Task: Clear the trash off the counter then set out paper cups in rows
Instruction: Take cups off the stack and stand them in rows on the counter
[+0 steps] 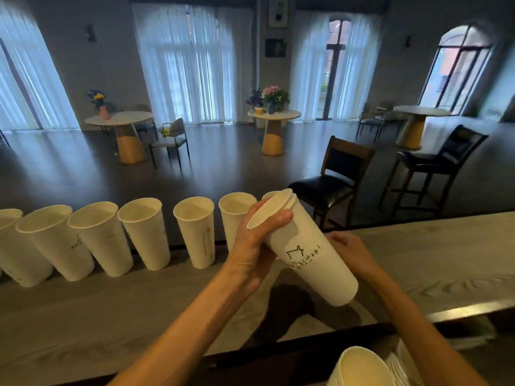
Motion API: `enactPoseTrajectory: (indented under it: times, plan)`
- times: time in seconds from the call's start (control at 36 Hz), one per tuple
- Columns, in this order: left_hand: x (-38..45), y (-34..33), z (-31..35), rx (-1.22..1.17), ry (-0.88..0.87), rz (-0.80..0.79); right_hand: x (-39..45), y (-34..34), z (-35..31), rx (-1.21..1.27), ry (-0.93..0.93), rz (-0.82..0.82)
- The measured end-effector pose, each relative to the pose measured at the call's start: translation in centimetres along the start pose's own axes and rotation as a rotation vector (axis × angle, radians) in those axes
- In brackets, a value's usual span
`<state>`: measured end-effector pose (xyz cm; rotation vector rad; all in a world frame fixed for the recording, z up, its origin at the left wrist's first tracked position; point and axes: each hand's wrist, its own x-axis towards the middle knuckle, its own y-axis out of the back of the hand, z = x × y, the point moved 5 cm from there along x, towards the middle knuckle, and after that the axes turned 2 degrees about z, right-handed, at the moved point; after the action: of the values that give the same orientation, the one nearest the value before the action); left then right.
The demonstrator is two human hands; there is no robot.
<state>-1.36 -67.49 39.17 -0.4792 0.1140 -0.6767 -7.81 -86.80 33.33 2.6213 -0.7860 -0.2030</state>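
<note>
Several white paper cups (145, 232) stand upright in a row along the far edge of the grey wood-grain counter (83, 316). Above the counter I hold a short tilted stack of nested cups (306, 254) with black writing on its side. My left hand (256, 240) grips the rim of the top cup, thumb across its mouth. My right hand (348, 252) grips the lower body of the stack from behind. The row's rightmost cup (269, 195) is mostly hidden behind the stack.
A second stack of cups (362, 369) sits below the counter's near edge at bottom right. Two dark bar chairs (331, 185) stand beyond the counter. Round tables with flowers (274, 115) stand further back on the floor.
</note>
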Motion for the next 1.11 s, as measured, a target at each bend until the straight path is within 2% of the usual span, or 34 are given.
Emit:
enactPoseTrajectory:
  times: [0.08,0.17,0.22,0.28,0.36,0.47,0.58,0.67,0.72,0.86,1.0,1.11]
  plan:
    - [0.5,-2.1,-1.3,-0.001,0.031,-0.039,-2.1,0.4,0.3,0.328,-0.139,-0.328]
    - [0.7,-3.4,-2.4,-0.013,0.059,-0.040,-4.8,0.6,0.8,0.592,-0.162,-0.663]
    - [0.8,-4.0,-3.0,-0.044,0.094,-0.043,-5.9,0.8,1.2,0.608,-0.159,-0.725]
    - [0.7,-4.4,-3.2,-0.029,0.097,-0.033,-6.5,1.3,1.2,0.573,-0.098,-0.719]
    - [0.3,-5.2,-3.4,0.064,0.036,-0.026,-7.1,2.4,1.5,0.387,-0.017,-0.619]
    - [0.2,-5.3,-3.0,0.045,-0.010,0.076,-7.3,4.5,2.2,-0.065,0.105,-0.319]
    - [1.0,-5.3,0.3,0.115,-0.214,0.113,-6.7,6.0,4.6,-0.260,0.176,-0.057]
    - [1.1,-6.5,3.2,0.174,-0.389,0.140,-5.6,7.3,6.2,-0.247,0.183,0.128]
    - [1.4,-7.5,4.4,0.203,-0.462,0.159,-4.8,8.2,6.7,-0.155,0.130,0.238]
    - [3.4,-9.6,1.7,0.360,-0.452,0.089,-2.6,10.4,8.1,0.058,0.012,0.412]
    - [6.9,-9.4,-5.5,0.517,-0.359,0.062,-1.4,10.7,8.2,0.096,-0.014,0.459]
    - [9.4,-8.0,-9.4,0.575,-0.311,0.110,0.1,10.3,8.7,0.126,-0.031,0.413]
